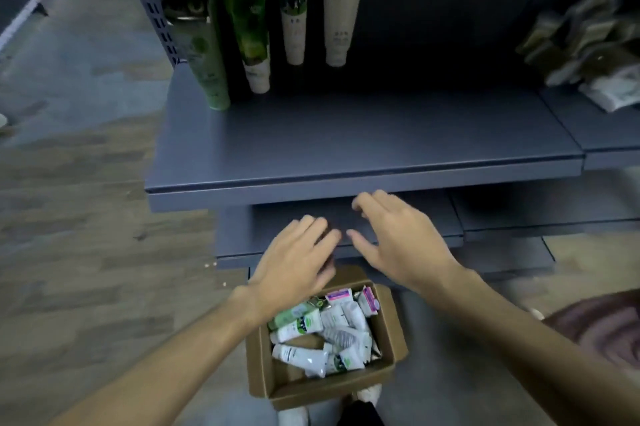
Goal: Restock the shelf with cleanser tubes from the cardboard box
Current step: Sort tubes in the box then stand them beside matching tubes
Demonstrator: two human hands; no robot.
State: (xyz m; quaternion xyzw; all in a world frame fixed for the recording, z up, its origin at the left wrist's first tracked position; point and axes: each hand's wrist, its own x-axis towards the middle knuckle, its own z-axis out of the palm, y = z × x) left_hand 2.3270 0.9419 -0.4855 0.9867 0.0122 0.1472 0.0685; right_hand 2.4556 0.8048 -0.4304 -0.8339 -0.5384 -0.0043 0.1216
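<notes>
A cardboard box [391, 315] stands open on the floor below me, with several white and green cleanser tubes [323, 339] lying loose in it. Above it runs the grey shelf [363, 138]. At the shelf's back left, several tubes [292, 10] stand upright in a row, two green and two white. My left hand [294, 259] and my right hand [398, 238] hover side by side above the box's far edge, below the shelf's front lip. The fingers of both are spread and hold nothing.
Crumpled packets [588, 48] are piled on the neighbouring shelf at the right. Lower grey shelves [502, 214] jut out beneath the main one. Wood-pattern floor [86, 218] spreads to the left. A reddish round object [609, 332] lies on the floor at the right.
</notes>
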